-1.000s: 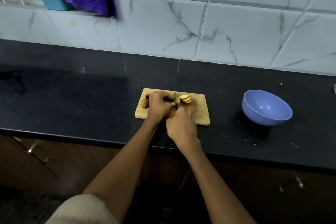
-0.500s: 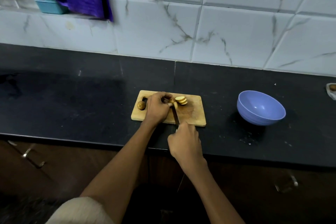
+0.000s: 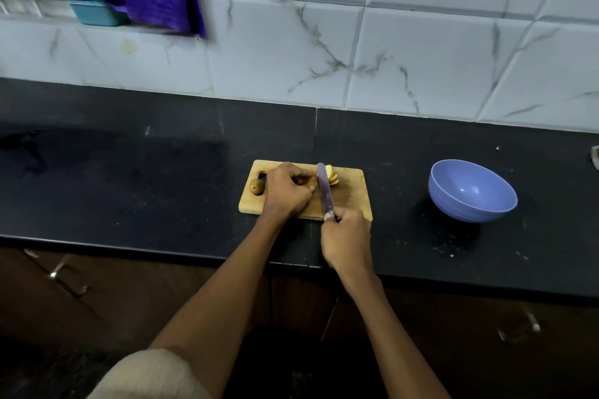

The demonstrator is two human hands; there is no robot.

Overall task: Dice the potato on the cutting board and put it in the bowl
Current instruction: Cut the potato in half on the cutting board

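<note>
We slice one potato on the wooden cutting board [image 3: 351, 201].
Our left hand [image 3: 285, 189] curls its grip over the brown potato [image 3: 311, 183]; our right hand [image 3: 346, 233] grips one purple-bladed knife [image 3: 324, 188] beside several pale slices [image 3: 333, 179]. One blue bowl [image 3: 471, 191] toward the black tabletop's [image 3: 129, 178] right end holds nothing.

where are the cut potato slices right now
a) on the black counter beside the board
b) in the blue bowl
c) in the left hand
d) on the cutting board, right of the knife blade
d: the pale potato slices lean in a fanned row on the cutting board, just right of the knife, while the blue bowl holds nothing.
</note>
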